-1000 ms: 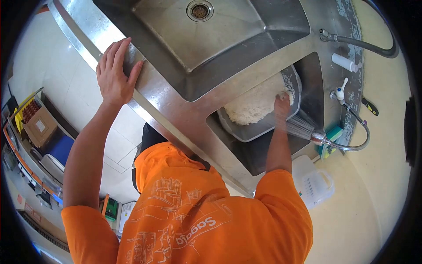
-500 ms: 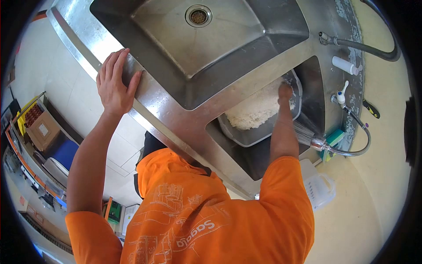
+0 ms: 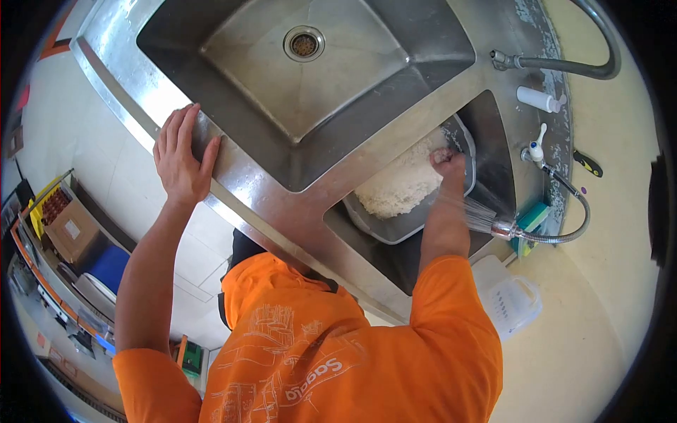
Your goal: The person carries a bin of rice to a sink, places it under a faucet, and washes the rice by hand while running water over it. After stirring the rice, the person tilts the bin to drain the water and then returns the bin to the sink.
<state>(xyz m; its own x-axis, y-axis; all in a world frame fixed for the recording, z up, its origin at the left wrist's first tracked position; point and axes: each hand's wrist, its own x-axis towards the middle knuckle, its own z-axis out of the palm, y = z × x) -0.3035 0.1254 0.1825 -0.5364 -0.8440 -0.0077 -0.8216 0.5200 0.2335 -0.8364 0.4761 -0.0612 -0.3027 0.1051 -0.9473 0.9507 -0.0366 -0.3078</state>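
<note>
My left hand (image 3: 185,161) lies flat on the steel front rim of the sink counter, fingers stretched out and thumb apart. In the smaller basin, a grey tub (image 3: 467,141) holds a heap of white rice (image 3: 396,185). My right hand (image 3: 448,163) is at the tub's right side, its fingers curled closed with what look like rice grains in and on them. Beside my right forearm, a spray head (image 3: 503,229) throws fine jets of water toward the tub.
A large steel basin (image 3: 282,92) with a drain adjoins the small one. Along the back stand a tap (image 3: 536,149), a grey hose (image 3: 564,66), a white bottle (image 3: 536,99) and a sponge (image 3: 534,220). A clear plastic jug (image 3: 511,303) lies at right; a shelf cart (image 3: 74,240) stands left.
My right hand has shifted slightly down and left within the tub, and its fingers now show curled. The left hand stays on the rim. The view has tilted a little.
</note>
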